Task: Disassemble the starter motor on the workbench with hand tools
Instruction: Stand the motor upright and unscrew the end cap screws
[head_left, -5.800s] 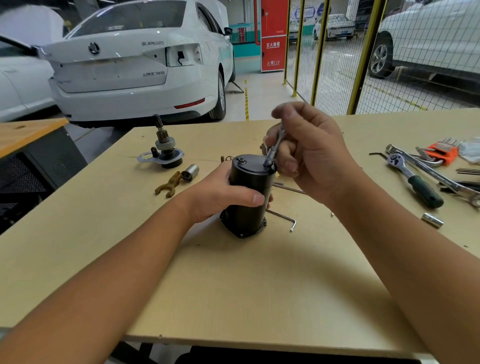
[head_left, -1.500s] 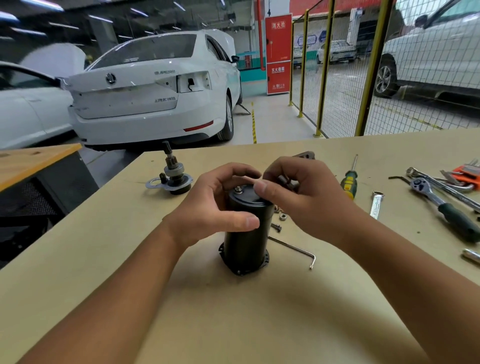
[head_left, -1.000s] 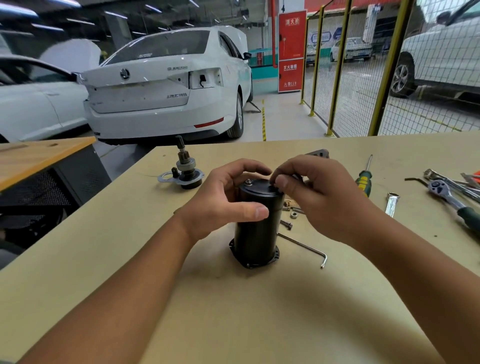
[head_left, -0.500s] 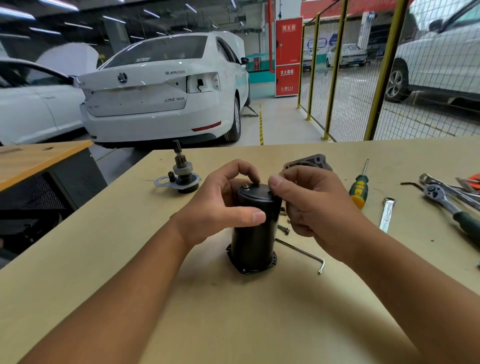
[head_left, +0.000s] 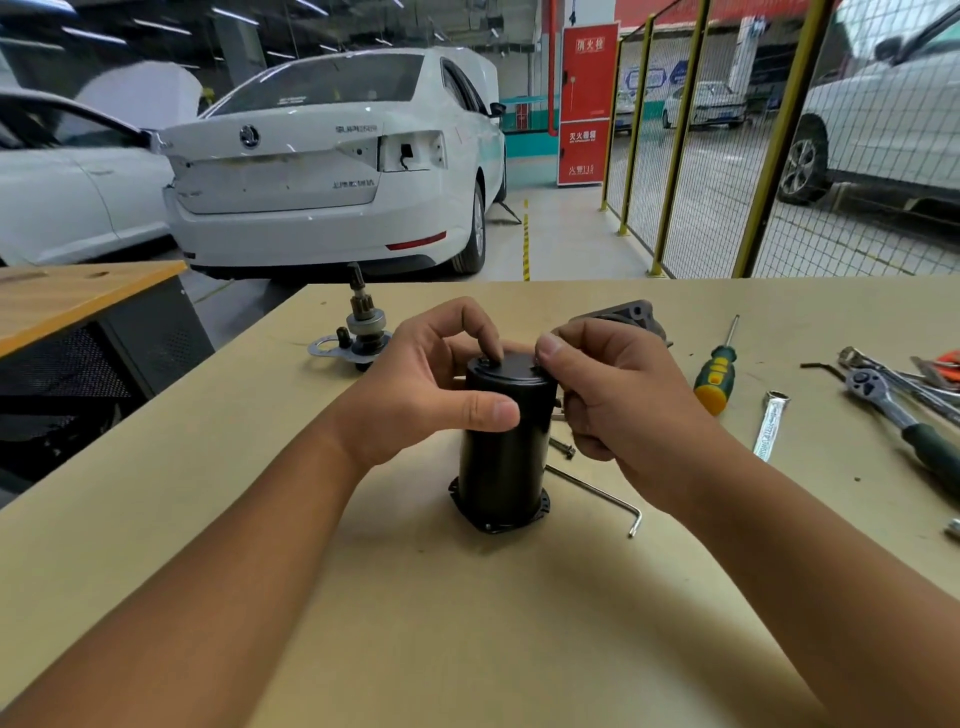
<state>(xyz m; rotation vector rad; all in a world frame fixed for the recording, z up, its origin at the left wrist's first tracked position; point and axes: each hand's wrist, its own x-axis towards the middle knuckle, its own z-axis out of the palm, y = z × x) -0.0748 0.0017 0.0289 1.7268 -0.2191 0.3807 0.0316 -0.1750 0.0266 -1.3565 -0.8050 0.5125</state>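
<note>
I see a broad counter (head_left: 208, 519) of pale, smooth plywood filling the lower view. Near its middle stands the starter motor housing (head_left: 501, 467), a matte black cylinder, upright on a flanged base with small notches round the rim. My left hand (head_left: 415, 400) wraps it from the left: the thumb lies flat across the front wall, the fingers curl over the domed top cap, a narrow grip holding the housing. My right hand (head_left: 618, 405) closes in from the right, thumb tip at the cap's edge, fingers curled tight; I cannot tell what, if anything, they pinch. Behind that hand sits a grey cast metal end piece (head_left: 631, 314), mostly hidden. At far left stands a pinion gear assembly (head_left: 361, 332), toothed shaft up, on a thin metal plate. To the right lie a ratchet wrench (head_left: 904, 415) with dark green handle, a screwdriver (head_left: 719, 371) with yellow-green handle and a flat bright spanner (head_left: 770, 425). A bent steel hex key (head_left: 597, 493) lies just beside the housing's base, and a small bolt (head_left: 562, 448) above it.
</note>
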